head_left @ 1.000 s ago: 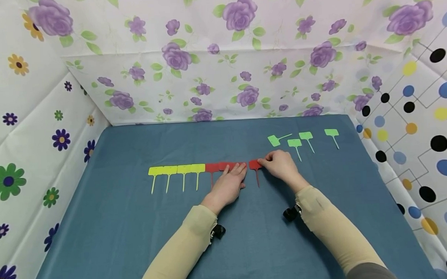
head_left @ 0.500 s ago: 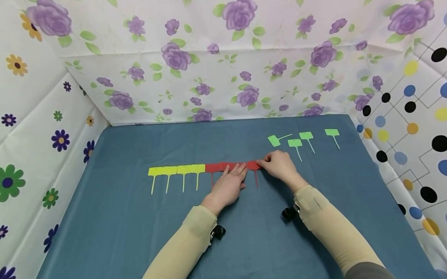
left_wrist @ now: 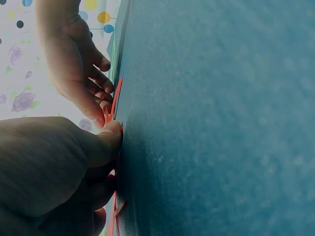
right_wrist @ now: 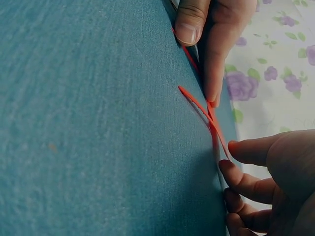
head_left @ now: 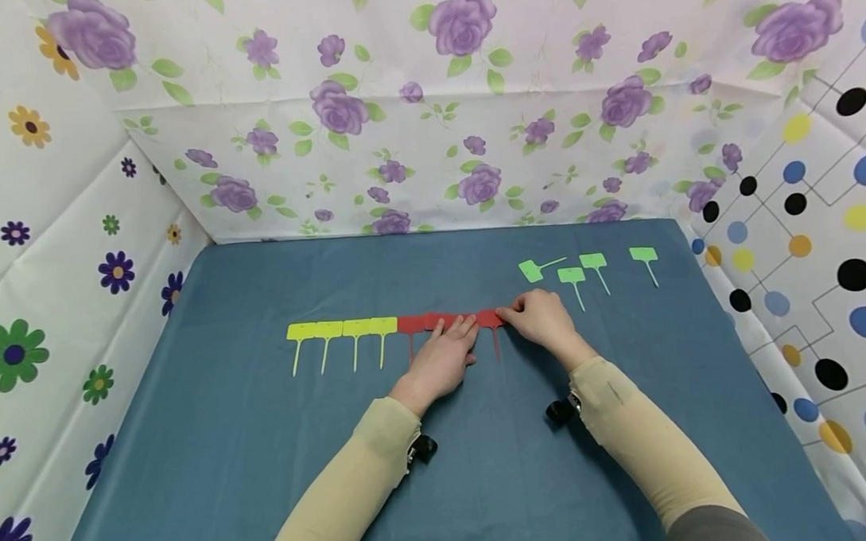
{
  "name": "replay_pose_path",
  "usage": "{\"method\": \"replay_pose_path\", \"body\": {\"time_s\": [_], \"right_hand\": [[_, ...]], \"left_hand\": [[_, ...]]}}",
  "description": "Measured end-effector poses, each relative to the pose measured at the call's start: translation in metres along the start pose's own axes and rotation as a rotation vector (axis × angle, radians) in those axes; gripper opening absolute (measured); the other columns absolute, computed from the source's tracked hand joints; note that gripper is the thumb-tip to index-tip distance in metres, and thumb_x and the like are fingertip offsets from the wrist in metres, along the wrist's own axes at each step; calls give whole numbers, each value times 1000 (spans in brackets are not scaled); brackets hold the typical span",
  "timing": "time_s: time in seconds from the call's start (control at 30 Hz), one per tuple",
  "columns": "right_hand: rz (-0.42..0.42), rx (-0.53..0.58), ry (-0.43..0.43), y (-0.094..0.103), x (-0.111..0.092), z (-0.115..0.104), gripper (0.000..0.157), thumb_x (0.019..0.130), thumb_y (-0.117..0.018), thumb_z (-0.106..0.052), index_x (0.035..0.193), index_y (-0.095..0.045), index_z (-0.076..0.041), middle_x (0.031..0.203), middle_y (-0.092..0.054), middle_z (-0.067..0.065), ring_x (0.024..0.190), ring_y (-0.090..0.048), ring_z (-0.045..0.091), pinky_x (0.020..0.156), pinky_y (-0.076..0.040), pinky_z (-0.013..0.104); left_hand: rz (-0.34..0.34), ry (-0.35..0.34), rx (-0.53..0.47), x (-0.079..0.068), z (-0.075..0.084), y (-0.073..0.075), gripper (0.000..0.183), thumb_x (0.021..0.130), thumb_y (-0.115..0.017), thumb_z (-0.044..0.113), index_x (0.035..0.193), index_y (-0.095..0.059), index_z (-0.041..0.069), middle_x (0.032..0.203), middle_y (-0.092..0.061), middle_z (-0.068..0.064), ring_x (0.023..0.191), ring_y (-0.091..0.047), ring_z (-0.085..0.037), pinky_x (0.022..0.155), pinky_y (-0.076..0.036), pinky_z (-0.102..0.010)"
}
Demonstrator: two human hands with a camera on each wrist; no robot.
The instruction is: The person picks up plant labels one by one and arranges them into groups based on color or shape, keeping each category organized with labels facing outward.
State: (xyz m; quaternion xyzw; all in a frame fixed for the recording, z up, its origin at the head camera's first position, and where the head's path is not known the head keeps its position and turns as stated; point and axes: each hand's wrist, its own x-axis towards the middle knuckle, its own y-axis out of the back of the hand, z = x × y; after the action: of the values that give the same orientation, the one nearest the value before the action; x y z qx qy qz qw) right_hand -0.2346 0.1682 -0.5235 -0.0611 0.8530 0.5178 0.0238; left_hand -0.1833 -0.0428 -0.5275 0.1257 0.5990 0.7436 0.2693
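T-shaped plastic plant labels lie in a row across the cloth, stems toward the person: several yellow plant labels (head_left: 356,329) on the left, then red plant labels (head_left: 410,325). My left hand (head_left: 439,361) rests with extended fingers on the red heads, partly hiding them. At the right end of the row, my right hand (head_left: 545,322) pinches the right edge of the last red plant label (head_left: 489,319) between thumb and index finger. That label's stem (right_wrist: 197,104) rises slightly off the cloth in the right wrist view. Its head meets the neighbouring red one beside the left fingertips.
Several green plant labels (head_left: 572,276) lie loose at the back right, one turned sideways. Blue cloth (head_left: 232,453) covers the table. A floral sheet (head_left: 429,159) hangs behind, with patterned sheets at both sides.
The last red label has slid left against the row, closing the small gap, with the right hand moving slightly along. The left hand has stayed in place.
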Motion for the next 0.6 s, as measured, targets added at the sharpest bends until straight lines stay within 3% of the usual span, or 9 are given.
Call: {"method": "replay_pose_path", "body": {"time_s": [0.3, 0.6], "right_hand": [[0, -2, -2, 0, -2, -1, 44, 94, -65, -47, 65, -72, -15, 54, -55, -1, 52, -49, 21, 48, -35, 32], [2, 17, -1, -1, 0, 2, 43, 94, -65, -47, 66, -71, -15, 54, -54, -1, 52, -49, 21, 48, -34, 32]], "left_hand": [[-1, -3, 8, 0, 1, 1, 57, 103, -57, 27, 154, -38, 10, 162, -27, -4, 150, -22, -22, 123, -14, -46], [1, -3, 3, 0, 1, 2, 57, 103, -57, 26, 154, -38, 10, 162, -27, -4, 150, -23, -21, 123, -14, -45]]}}
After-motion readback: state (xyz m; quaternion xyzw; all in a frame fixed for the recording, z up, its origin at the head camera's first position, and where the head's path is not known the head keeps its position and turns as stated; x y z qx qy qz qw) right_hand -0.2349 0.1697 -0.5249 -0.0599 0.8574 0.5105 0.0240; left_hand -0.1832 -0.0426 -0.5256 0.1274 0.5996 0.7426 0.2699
